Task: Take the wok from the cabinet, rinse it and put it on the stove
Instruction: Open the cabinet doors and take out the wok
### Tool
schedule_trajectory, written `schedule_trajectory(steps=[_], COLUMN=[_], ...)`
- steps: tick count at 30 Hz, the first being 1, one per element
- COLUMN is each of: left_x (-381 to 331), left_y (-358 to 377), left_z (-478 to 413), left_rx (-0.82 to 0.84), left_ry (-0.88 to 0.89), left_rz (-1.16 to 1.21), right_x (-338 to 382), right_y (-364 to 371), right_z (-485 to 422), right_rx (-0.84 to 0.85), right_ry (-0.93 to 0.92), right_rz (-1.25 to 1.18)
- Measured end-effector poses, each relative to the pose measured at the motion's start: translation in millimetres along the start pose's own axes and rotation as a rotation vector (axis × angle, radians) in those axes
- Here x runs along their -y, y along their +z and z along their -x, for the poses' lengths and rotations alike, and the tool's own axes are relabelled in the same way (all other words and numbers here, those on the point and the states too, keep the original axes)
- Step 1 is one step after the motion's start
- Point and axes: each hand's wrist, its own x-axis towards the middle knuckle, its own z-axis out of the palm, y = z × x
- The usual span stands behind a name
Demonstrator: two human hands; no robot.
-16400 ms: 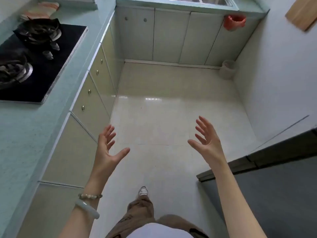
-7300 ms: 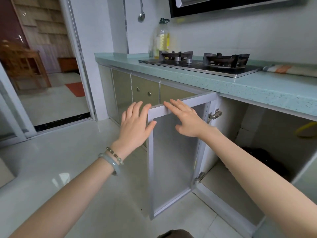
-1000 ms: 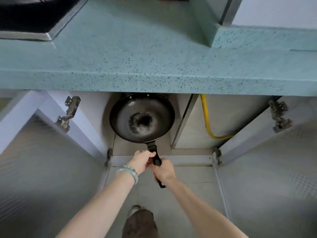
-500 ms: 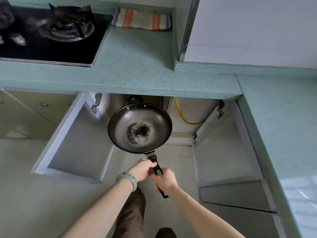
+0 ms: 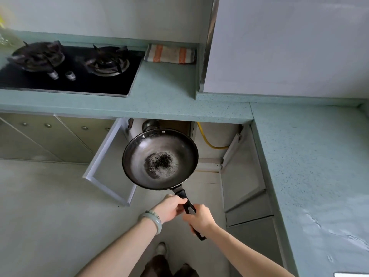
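A black wok (image 5: 159,158) with a dark speckled patch at its bottom hangs level in the air in front of the open cabinet (image 5: 211,140), below the counter edge. Both hands grip its long black handle. My left hand (image 5: 169,206) holds the handle nearer the bowl, and my right hand (image 5: 199,216) holds it further back. The black gas stove (image 5: 67,66) with two burners sits on the counter at the upper left. No sink is in view.
Both cabinet doors stand open: the left door (image 5: 107,166) and the right door (image 5: 241,166) jut into the floor space. A yellow hose (image 5: 205,140) runs inside the cabinet. A striped cloth (image 5: 169,54) lies beside the stove. The teal counter (image 5: 311,166) wraps around on the right.
The wok has come out of the cabinet and risen, held by both hands. The view has pulled back and up, so the stove and counter top now show.
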Motion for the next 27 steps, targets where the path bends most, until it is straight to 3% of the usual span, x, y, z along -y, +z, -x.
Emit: schedule_trajectory(steps=[18, 27], left_x=[-59, -55], left_y=[29, 87], left_z=[37, 30], left_rx=[0.110, 0.251], left_ry=[0.132, 0.107], left_rz=[-0.111, -0.367], right_x=[49, 32], right_y=[-22, -37], right_z=[46, 70], right_rx=[-0.227, -0.458], right_ry=[-0.038, 0.053], right_rz=[-0.199, -0.365])
